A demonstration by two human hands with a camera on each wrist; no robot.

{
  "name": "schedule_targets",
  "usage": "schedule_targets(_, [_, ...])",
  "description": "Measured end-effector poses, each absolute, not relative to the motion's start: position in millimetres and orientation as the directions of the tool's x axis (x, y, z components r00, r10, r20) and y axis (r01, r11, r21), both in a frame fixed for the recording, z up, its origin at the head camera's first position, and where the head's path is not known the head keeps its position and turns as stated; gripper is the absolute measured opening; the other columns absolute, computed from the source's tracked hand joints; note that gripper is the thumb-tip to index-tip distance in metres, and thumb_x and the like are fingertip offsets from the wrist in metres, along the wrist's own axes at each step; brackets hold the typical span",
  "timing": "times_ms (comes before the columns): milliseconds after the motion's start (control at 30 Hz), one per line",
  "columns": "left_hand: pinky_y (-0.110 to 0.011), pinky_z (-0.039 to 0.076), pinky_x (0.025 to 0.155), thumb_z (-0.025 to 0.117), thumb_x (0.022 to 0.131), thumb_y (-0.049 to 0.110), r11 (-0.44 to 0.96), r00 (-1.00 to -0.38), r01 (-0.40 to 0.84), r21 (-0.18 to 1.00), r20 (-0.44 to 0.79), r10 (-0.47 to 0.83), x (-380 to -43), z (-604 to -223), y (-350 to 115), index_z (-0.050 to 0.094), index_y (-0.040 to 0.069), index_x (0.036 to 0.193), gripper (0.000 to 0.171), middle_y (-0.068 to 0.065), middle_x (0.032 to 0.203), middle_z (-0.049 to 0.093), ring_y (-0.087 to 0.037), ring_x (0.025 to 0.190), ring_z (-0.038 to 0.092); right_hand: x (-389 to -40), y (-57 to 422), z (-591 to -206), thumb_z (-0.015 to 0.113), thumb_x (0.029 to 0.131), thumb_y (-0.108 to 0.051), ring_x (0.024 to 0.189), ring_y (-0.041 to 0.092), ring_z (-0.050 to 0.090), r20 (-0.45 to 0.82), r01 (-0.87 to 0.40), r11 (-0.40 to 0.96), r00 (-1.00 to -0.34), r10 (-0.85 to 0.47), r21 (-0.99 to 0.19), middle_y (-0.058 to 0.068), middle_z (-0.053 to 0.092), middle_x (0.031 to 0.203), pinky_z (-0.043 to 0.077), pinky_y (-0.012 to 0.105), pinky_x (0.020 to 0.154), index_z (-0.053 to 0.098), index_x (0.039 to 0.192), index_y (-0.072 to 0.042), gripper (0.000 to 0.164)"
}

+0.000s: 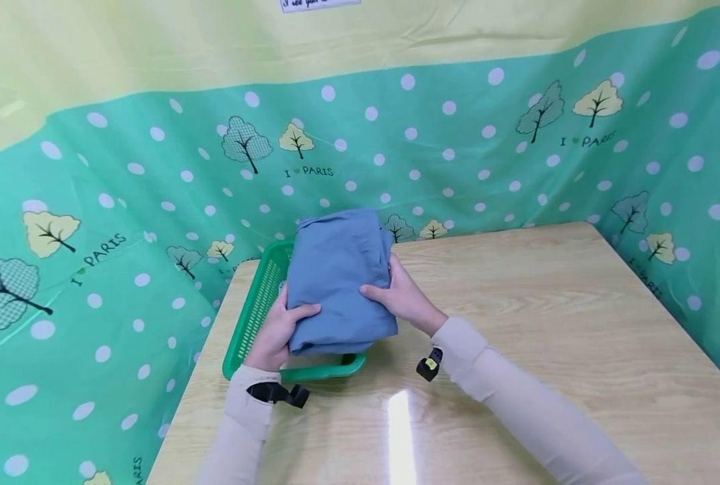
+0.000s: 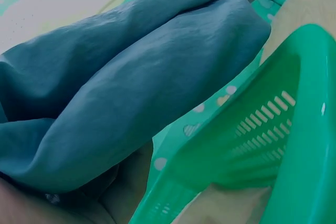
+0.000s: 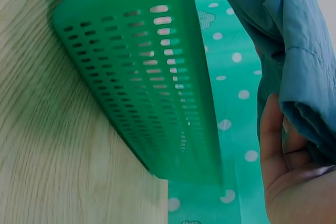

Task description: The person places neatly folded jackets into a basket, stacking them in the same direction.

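A folded piece of blue cloth [image 1: 338, 276], its kind not clear, is held up over the green plastic basket [image 1: 247, 323]. My left hand [image 1: 273, 333] grips its lower left side, thumb on top and fingers underneath. On the opposite edge, my right hand [image 1: 409, 296] holds it the same way. The left wrist view shows the cloth's thick folded layers [image 2: 157, 72] above the basket rim [image 2: 315, 103]. In the right wrist view, fingers curl under a seamed edge of the cloth [image 3: 310, 61]. Most of the basket's inside is hidden by the cloth; something pale lies at its near end.
The basket stands at the left of a wooden table [image 1: 505, 323], whose surface stretches to the right. A green polka-dot curtain [image 1: 444, 155] hangs behind and along both sides. A bright light reflection [image 1: 401, 431] lies near the front of the table.
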State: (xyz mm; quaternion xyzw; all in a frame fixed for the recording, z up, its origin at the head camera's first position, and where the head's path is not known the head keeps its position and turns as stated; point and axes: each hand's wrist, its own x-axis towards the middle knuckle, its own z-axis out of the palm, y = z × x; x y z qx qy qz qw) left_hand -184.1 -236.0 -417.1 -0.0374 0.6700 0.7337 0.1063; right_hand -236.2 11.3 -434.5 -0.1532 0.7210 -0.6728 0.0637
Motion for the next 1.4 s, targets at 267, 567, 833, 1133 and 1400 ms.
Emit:
schedule_targets(267, [-0.05, 0.023, 0.125, 0.069, 0.093, 0.007, -0.053, -0.973, -0.213, 0.976, -0.206, 0.108, -185.7, -413.0, -255.4, 0.015, 0.039, 0.163, 0.095, -0.004, 0.171, 0.014, -0.029, 0.154, 0.022, -236.4, -4.9, -434.5, 0.071, 0.094, -0.011, 0.149, 0.036, 0.037, 0.107, -0.126, 0.032, -0.933, -0.343, -0.992, 0.017, 0.036, 0.16, 0.029, 0.053, 0.124, 0.02, 0.161, -0.012, 0.084])
schedule_targets(567, [-0.05, 0.019, 0.127, 0.068, 0.093, 0.006, -0.025, -0.971, -0.221, 0.975, -0.218, 0.095, -186.5, -412.6, -271.3, 0.011, 0.042, 0.163, 0.098, -0.003, 0.173, 0.007, -0.029, 0.157, 0.014, -241.7, -20.0, -437.3, 0.071, 0.094, -0.009, 0.153, 0.034, 0.032, 0.107, -0.125, 0.024, -0.92, -0.378, -0.992, 0.015, 0.031, 0.164, 0.025, 0.05, 0.126, 0.015, 0.162, -0.012, 0.089])
schedule_targets(833, [-0.05, 0.019, 0.127, 0.067, 0.094, 0.007, -0.016, -0.957, -0.271, 0.962, -0.268, 0.113, -190.6, -418.4, -280.4, 0.006, 0.042, 0.164, 0.099, -0.005, 0.173, 0.002, -0.031, 0.158, 0.012, -244.2, -29.0, -436.5, 0.07, 0.094, -0.007, 0.157, 0.032, 0.022, 0.002, -0.034, 0.076, -0.918, -0.396, -0.997, 0.014, 0.02, 0.17, 0.019, 0.048, 0.128, 0.003, 0.165, -0.013, 0.098])
schedule_targets(1133, [-0.048, 0.021, 0.126, 0.061, 0.097, 0.005, -0.03, -0.943, -0.304, 0.952, -0.296, 0.154, -197.3, -421.8, -292.7, 0.002, 0.035, 0.166, 0.095, -0.009, 0.174, 0.0, -0.031, 0.158, 0.012, -249.5, -35.8, -434.7, 0.069, 0.095, -0.01, 0.156, 0.032, 0.024, -0.091, 0.046, 0.117, -0.907, -0.411, -0.992, 0.015, 0.022, 0.168, 0.021, 0.047, 0.128, 0.007, 0.164, -0.009, 0.093])
schedule_targets(1400, [-0.034, 0.042, 0.111, 0.058, 0.098, 0.002, -0.034, -0.931, -0.339, 0.94, -0.33, 0.157, -204.6, -428.6, -305.4, 0.001, 0.032, 0.166, 0.094, -0.011, 0.173, 0.003, -0.032, 0.156, 0.017, -254.1, -39.4, -436.8, 0.064, 0.098, -0.015, 0.149, 0.037, 0.038, -0.188, 0.135, 0.154, -0.89, -0.416, -0.979, 0.023, 0.032, 0.163, 0.039, 0.051, 0.118, 0.005, 0.164, -0.007, 0.089])
